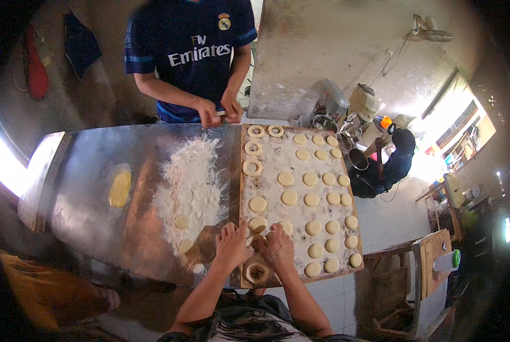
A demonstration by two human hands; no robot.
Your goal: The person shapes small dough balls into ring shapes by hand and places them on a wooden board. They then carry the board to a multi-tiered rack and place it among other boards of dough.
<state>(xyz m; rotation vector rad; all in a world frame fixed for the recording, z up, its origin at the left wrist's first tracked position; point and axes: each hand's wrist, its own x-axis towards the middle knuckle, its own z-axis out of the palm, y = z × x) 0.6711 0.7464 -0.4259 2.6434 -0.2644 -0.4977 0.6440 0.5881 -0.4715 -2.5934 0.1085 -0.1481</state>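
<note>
My left hand (233, 245) and my right hand (275, 248) meet at the near left part of a floured wooden board (292, 164), fingers curled around a pale dough piece (254, 242) that they partly hide. Just beyond them lies a dough disc (257, 223); several more discs (313, 228) sit in loose rows to the right. Below my hands is a dough ring (257, 272), and more rings (253, 167) line the board's upper left. A mound of white flour (189, 171), with two discs on it, is left of the board on the metal tabletop (81, 182).
Across the table a co-worker in a dark blue shirt (192, 85) holds a small pale piece. Another person in black (392, 162) works by machines (362, 100) at the right. A yellow smear (120, 188) is on the tabletop; a wooden stand (433, 256) stands at lower right.
</note>
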